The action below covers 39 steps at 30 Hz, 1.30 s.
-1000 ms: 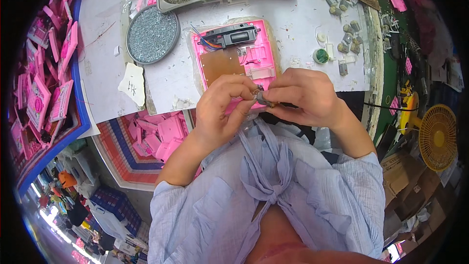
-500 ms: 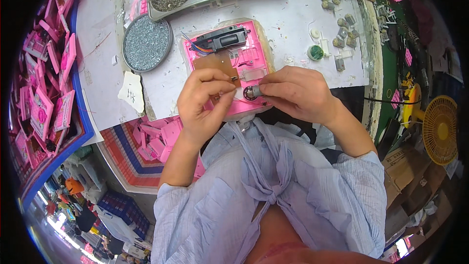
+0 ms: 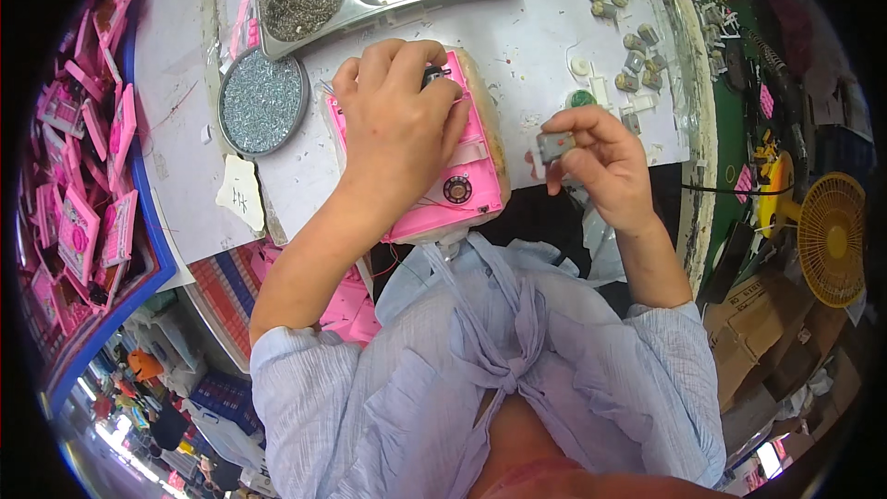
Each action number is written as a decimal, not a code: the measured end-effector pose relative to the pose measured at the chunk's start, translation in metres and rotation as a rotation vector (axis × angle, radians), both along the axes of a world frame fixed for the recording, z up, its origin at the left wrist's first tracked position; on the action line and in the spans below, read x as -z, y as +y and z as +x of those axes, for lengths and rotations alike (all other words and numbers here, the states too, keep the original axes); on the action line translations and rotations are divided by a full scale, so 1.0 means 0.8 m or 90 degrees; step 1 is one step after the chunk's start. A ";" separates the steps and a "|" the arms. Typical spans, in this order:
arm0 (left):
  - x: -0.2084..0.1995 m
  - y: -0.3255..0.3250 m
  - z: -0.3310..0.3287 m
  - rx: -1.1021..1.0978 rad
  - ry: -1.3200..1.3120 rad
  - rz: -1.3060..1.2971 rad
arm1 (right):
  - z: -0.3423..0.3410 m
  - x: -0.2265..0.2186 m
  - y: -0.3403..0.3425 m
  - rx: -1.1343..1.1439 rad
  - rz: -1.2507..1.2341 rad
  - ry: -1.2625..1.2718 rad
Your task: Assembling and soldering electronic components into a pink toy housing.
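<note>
Assembly in progress: motor not yet fitted.
Left hand [image 3: 399,120] is pressing flat, fingers curled, on the open pink plastic housing [image 3: 453,187] at the table edge; right hand [image 3: 596,159] is pinching a small grey metal motor [image 3: 555,145], held apart from it.

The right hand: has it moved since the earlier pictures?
Yes. The right hand has moved rightward off the pink housing, holding a small grey motor over the white table.

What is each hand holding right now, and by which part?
The right hand pinches a small grey motor by its sides. The left hand rests on the pink housing; any grip is hidden.
</note>
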State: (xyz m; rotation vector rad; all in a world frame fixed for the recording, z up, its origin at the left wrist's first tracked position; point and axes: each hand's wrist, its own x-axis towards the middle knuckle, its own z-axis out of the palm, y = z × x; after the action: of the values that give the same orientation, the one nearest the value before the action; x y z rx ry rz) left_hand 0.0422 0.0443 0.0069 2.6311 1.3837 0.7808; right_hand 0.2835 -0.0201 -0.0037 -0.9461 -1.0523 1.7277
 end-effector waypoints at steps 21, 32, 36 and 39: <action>-0.002 -0.009 0.023 -0.069 0.056 -0.065 | 0.021 0.011 -0.025 -0.025 -0.117 0.060; -0.025 0.040 -0.058 -0.225 -0.281 0.010 | 0.029 0.012 -0.018 0.000 -0.095 0.036; -0.083 0.117 -0.014 -0.103 -0.486 -0.149 | 0.015 0.001 -0.012 -0.022 -0.106 0.029; -0.137 0.140 0.057 -0.189 -0.616 -0.311 | 0.020 -0.001 -0.017 -0.009 -0.081 0.014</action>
State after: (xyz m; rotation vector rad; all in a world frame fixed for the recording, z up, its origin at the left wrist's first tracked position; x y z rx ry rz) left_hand 0.0880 0.1566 0.1164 1.3580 1.3782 1.2865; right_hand 0.2995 -0.0338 -0.0031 -0.9993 -0.9458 1.8305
